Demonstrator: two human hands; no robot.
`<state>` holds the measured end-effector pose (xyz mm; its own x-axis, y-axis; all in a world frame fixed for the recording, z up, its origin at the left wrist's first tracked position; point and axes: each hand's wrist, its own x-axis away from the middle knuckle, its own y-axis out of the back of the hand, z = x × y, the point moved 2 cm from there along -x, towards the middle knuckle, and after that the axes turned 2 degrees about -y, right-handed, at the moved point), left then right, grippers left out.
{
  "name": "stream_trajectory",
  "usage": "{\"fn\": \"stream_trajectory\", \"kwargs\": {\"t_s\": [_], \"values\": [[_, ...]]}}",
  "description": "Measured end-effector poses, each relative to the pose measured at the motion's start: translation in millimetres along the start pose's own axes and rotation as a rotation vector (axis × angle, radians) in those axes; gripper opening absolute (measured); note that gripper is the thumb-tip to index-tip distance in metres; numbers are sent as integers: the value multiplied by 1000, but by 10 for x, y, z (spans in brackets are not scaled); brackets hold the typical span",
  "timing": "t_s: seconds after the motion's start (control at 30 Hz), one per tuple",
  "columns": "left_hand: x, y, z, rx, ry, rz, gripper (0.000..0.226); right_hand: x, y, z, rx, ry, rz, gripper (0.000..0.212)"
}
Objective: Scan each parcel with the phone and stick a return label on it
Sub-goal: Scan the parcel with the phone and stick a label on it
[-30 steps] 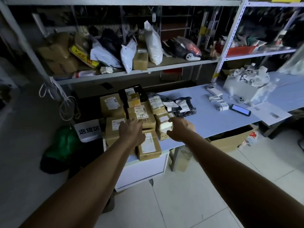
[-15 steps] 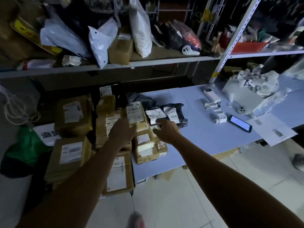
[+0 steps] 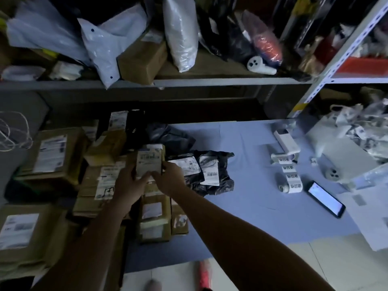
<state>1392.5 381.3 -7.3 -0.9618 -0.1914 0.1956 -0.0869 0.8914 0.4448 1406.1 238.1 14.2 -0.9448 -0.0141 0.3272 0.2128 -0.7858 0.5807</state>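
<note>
At centre frame, both hands clasp a small parcel: left hand and right hand grips clamped on its edges. Bare desk lies open rightward toward the phone.

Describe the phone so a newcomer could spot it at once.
Start at the blue table and go to its right end, just past the roll of return labels. The phone lies flat there, a dark slab with a lit screen, the only glowing thing.

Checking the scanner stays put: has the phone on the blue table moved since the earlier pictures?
No. The phone lies beside the label roll exactly as before; only the camera moved.
</note>
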Motion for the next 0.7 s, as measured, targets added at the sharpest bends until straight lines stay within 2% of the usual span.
{"fn": "stream_trajectory", "kwargs": {"t_s": [0.1,0.2,0.27,0.37,0.43,0.57,0.7], "values": [[18,-179,-94,49,-56,-54,25,-83,217,-98,-65,70,-25,36],[101,-394,-254,91,-79,-102,33,-101,522,-203,-100,135,-50,29],[207,-566,-397,149,-74,-87,36,-68,759,-302,-90,158,-67,27],[406,-836,-584,108,-138,-35,32,62,1099,-511,-70,162,-81,33],[557,-1040,-675,117,-154,8,38,228,1289,-697,-85,135,-116,35],[930,-1506,-787,133,-241,94,34,637,1567,-1191,-160,11,-184,35],[1228,-2003,-792,167,-238,201,38,982,1805,-1718,-225,-69,-234,35]]}}
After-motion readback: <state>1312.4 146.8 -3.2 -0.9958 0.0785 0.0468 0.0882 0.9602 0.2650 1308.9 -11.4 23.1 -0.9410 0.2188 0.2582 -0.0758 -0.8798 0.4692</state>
